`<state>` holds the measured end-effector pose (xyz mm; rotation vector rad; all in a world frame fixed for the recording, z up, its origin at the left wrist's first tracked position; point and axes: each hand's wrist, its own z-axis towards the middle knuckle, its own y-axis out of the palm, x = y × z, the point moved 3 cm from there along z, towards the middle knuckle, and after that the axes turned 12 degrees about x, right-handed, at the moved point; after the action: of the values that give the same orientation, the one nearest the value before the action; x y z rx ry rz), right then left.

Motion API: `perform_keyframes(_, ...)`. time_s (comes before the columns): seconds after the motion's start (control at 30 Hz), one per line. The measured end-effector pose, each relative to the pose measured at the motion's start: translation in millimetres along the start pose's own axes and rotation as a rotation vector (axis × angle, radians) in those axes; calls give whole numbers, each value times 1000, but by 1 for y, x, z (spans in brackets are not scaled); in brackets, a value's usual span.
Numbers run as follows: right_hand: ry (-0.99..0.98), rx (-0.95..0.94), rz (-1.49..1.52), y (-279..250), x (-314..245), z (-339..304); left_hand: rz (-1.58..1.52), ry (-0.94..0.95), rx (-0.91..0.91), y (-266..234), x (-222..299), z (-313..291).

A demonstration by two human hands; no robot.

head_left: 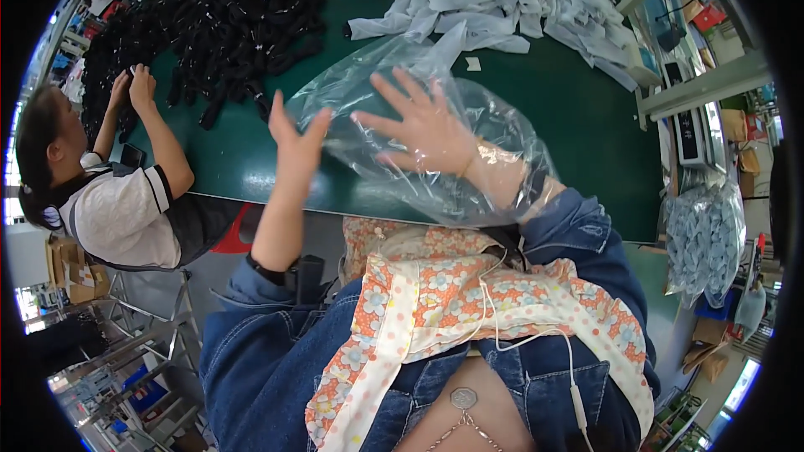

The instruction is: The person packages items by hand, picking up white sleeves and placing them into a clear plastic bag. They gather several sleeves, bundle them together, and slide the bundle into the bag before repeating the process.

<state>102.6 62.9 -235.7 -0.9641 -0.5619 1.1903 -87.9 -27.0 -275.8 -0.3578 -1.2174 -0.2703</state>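
A large clear plastic bag [494, 117] spreads over the near part of the green table. My right hand [431, 130] appears to be inside it, with the film around the hand and wrist. The fingers are spread wide and hold nothing. At the bag's left edge my left hand [297, 142] is raised, thumb and fingers apart, with nothing in it. Whether it touches the film I cannot tell. Beyond the bag, a heap of pale, translucent packets [494, 0] covers the far right of the table.
A big pile of black items [234, 17], perhaps socks, lies on the far left of the green table [586, 134]. A co-worker [126, 218] sits at its left side, hands raised by the pile. A filled clear bag [705, 234] hangs right, near a metal frame [708, 88].
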Motion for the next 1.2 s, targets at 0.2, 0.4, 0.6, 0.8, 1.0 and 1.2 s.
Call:
perform_keyframes(0.2,-264,-99,221,9,-20,-7,-408,-787,-454,-40,-59,29)
perform_keyframes(0.4,111,-513,796,-13,2,-50,658,5,-332,-130,-96,122)
perform_keyframes(0.6,529,76,136,-48,136,-143,866,354,-324,-6,11,146)
perform_keyframes(0.8,665,142,-381,-38,170,-196,1189,382,-434,149,-20,119)
perform_keyframes(1.0,739,132,-354,-46,180,-193,953,131,-272,199,-69,127)
perform_keyframes(1.2,769,121,-369,-50,190,-188,875,119,-373,207,-71,137)
